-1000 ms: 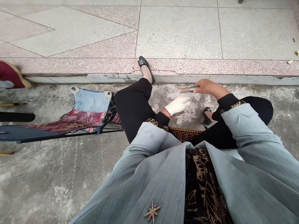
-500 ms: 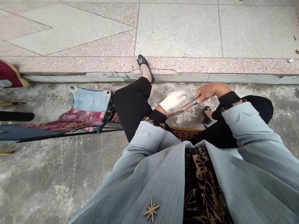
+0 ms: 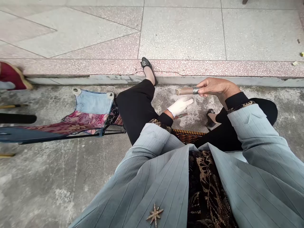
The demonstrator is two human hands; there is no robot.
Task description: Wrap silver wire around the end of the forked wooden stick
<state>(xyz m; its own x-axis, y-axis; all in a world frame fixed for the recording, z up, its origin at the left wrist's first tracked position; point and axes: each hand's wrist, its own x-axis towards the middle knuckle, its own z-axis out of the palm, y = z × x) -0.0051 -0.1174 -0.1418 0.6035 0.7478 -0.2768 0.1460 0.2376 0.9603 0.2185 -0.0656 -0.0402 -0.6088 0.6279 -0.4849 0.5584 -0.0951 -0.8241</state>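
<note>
My right hand (image 3: 210, 87), bare, pinches the wire-wrapped end of a short brown tube (image 3: 185, 91) held level above the ground. Silvery wire (image 3: 195, 91) is wound round the tube beside my fingertips. Below the tube's free end is my left hand (image 3: 180, 106) in a white knitted glove, its fingers pressed together and slightly smeared by motion. A thin reddish-brown rod (image 3: 180, 116) shows along the underside of the glove. Whether the gloved fingers grip it is hidden. The tube and the glove are apart.
A woven basket rim (image 3: 190, 136) shows between my knees. To the left stands a folding seat (image 3: 93, 101) with denim and floral cloth, with a red shoe (image 3: 11, 76) farther left. A low tiled step (image 3: 180, 68) runs across ahead, my left shoe (image 3: 147, 68) on it.
My right hand has lifted the tube up from the thin rod and turned it nearly level. My gloved left hand has shifted slightly right and down.
</note>
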